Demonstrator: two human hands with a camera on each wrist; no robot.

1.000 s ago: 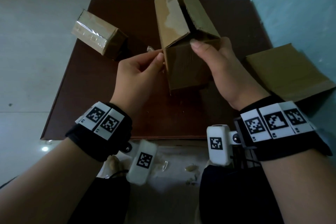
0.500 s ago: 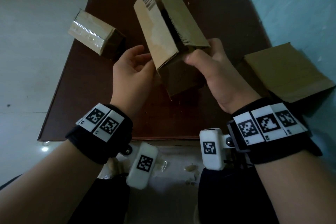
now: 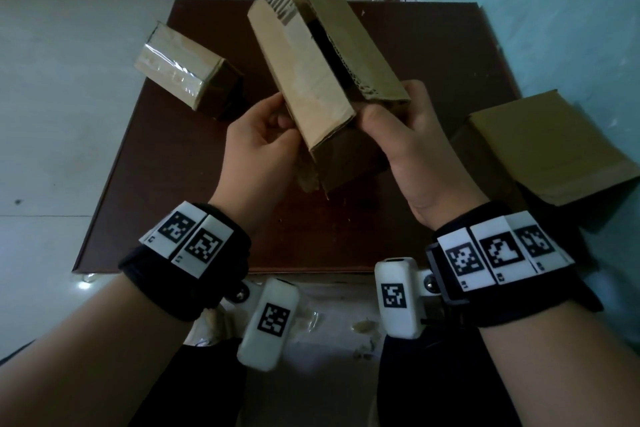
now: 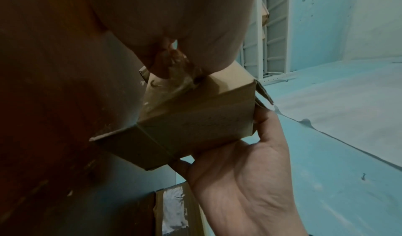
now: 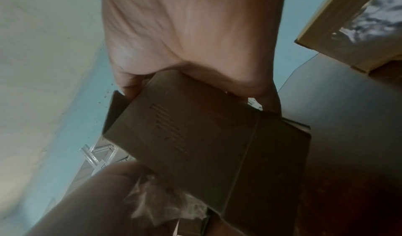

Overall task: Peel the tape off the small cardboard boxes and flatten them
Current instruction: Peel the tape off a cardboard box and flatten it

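An open brown cardboard box [image 3: 311, 80] hangs tilted over the dark brown board [image 3: 173, 184], its top flaps spread apart. My right hand [image 3: 398, 128] grips its right side, thumb on the near face and fingers behind. My left hand [image 3: 266, 142] sits at the box's left wall with fingers curled. In the left wrist view its fingertips pinch a crumpled wad of clear tape [image 4: 178, 62] against the box [image 4: 195, 124]. The right wrist view shows the same tape [image 5: 152, 198] below the box [image 5: 206, 145].
A second small box [image 3: 183, 69], still wrapped in shiny clear tape, lies at the board's back left. A flattened piece of cardboard [image 3: 547, 142] leans by the blue wall on the right. Bits of peeled tape [image 3: 311, 315] lie on the floor near my knees.
The box has tipped over to the left and come lower and closer. My left hand went from pinching tape at the box's edge to curling against its left wall.
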